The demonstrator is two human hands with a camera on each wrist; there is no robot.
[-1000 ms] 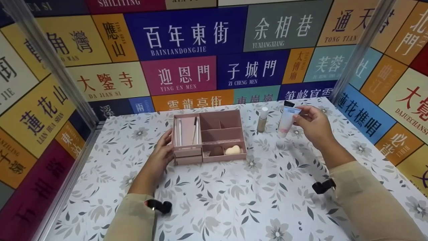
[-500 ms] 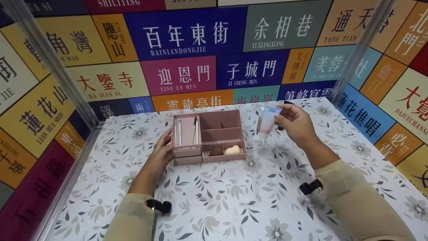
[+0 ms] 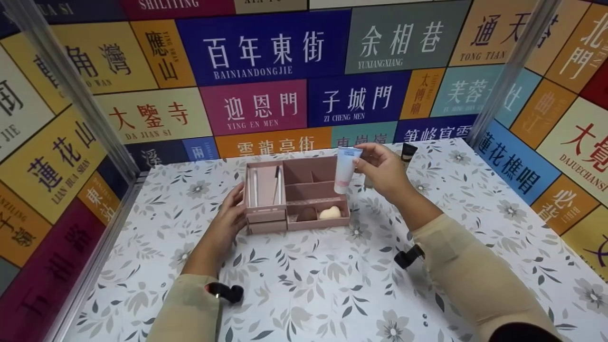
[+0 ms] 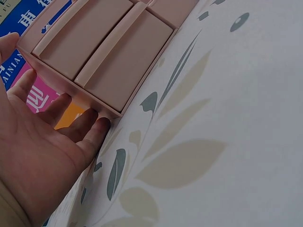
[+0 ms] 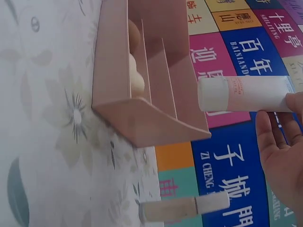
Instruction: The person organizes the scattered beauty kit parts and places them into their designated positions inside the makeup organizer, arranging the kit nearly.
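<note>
My right hand [image 3: 387, 175] pinches a blue-and-white squeeze tube [image 3: 346, 173] near its flat end. Its white cap [image 5: 213, 94] points down, and the tube overlaps the right edge of a pink desk organizer [image 3: 317, 225] in the head view. Against the organizer's left side, my left hand [image 3: 225, 221] rests with its fingers extended; the fingertips [image 4: 90, 116] touch the side wall near the bottom edge. A cream makeup sponge [image 3: 331, 212] and a dark brown one [image 3: 307, 215] sit in the front compartments. Slim pen-like sticks [image 3: 276, 183] lie in the left tray.
Right of the organizer stands a small beige bottle with a white cap [image 5: 173, 209], mostly hidden behind my right hand in the head view. Farther right is a black-topped item [image 3: 408, 152]. Two drawers [image 4: 128, 61] face the front. Sign-patterned walls [image 3: 266, 42] enclose the floral tabletop [image 3: 304, 285].
My right hand has carried the squeeze tube leftward, past the beige bottle, to the organizer's right side. My left hand and the organizer have stayed put.
</note>
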